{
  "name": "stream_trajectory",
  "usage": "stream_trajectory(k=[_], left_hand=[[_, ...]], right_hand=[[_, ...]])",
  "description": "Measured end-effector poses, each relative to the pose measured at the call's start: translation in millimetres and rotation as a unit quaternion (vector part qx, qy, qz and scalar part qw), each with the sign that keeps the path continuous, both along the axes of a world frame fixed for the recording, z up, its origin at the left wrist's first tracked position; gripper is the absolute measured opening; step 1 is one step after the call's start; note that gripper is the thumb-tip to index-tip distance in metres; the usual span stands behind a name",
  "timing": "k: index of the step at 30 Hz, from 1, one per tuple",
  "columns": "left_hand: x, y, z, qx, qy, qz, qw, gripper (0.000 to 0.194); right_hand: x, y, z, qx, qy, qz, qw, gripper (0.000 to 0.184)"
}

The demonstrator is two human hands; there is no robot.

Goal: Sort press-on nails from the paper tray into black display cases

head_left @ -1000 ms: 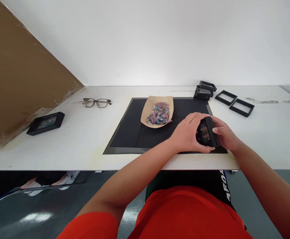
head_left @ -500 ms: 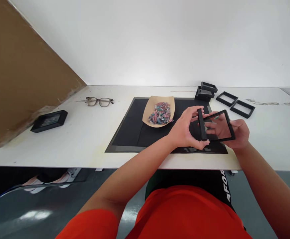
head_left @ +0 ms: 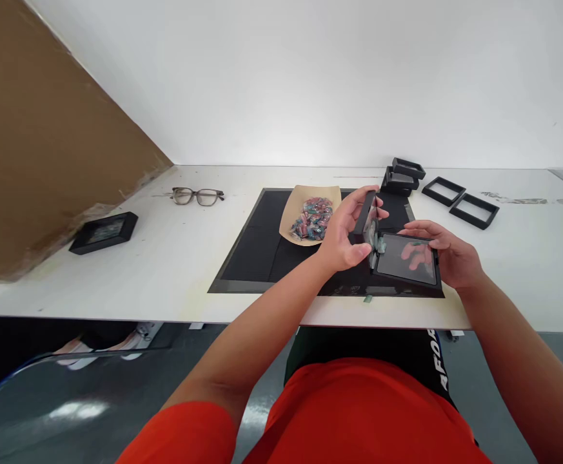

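Observation:
My left hand (head_left: pixel 343 236) grips one black frame half (head_left: pixel 364 217) tilted up on its edge over the black mat (head_left: pixel 262 248). My right hand (head_left: pixel 448 258) holds the other half (head_left: pixel 405 258), a frame with a clear film, lying nearly flat. A few small wrapped candies (head_left: pixel 376 245) sit between the two halves at their joint. One small green piece (head_left: pixel 368 298) lies at the mat's front edge. A tan paper tray (head_left: pixel 295 209) with several coloured candies (head_left: pixel 313 218) lies on the mat just left of my hands.
A stack of black frames (head_left: pixel 402 176) and two single frames (head_left: pixel 444 191) (head_left: pixel 474 210) lie at the back right. Glasses (head_left: pixel 198 196) and a closed black case (head_left: pixel 104 232) lie to the left. A brown board (head_left: pixel 34 142) leans at far left. The table's front edge is close.
The closed black case has been opened into two halves. My left hand lifted its half up and left; my right hand's half dropped flat. Candies show between them.

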State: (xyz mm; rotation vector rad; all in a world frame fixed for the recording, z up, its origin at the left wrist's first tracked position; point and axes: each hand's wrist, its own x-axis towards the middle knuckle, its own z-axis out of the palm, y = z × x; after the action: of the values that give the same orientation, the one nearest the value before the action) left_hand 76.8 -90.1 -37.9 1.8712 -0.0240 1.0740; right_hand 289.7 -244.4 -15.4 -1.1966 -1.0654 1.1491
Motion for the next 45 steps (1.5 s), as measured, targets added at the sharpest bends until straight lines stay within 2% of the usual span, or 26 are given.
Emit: stream_trajectory(k=[4,9,17,20,24,27,34,40,45], left_hand=[[0,1,0.3,0.011,-0.01,0.014,1.0,0.117],[5,-1,-5.7,0.036,-0.063,0.007,0.997,0.109],[9,0,-13.7,0.067,-0.009,0.057,0.996,0.119],[12,1,-15.6,0.066,-0.048,0.051,0.995,0.11],[15,5,-17.0,0.089,-0.107,0.024,0.99,0.099],[14,7,-16.2,0.104,-0.111,0.023,0.988,0.095],[11,5,-14.5,0.121,-0.098,0.033,0.987,0.094],[12,-2,-13.2,0.117,-0.058,0.067,0.989,0.098],[10,-9,-13.0,0.117,-0.038,0.074,0.99,0.088]], right_hand=[[-1,2,-2.9,-0.02,-0.017,-0.001,1.0,0.028],[-2,-2,1.3,-0.011,-0.024,-0.014,1.0,0.024],[-4,-3,3.8,0.014,-0.039,-0.029,0.999,0.02],[-4,-3,4.3,0.023,-0.042,-0.04,0.998,0.018],[-3,-3,3.9,0.035,-0.04,-0.052,0.997,0.021],[-2,-2,3.5,0.04,-0.036,-0.06,0.997,0.02],[-5,-3,5.1,0.029,-0.029,-0.063,0.997,0.022],[-4,-4,4.1,0.021,-0.043,-0.071,0.996,0.026],[1,-5,3.1,0.031,-0.04,-0.102,0.993,0.037]])
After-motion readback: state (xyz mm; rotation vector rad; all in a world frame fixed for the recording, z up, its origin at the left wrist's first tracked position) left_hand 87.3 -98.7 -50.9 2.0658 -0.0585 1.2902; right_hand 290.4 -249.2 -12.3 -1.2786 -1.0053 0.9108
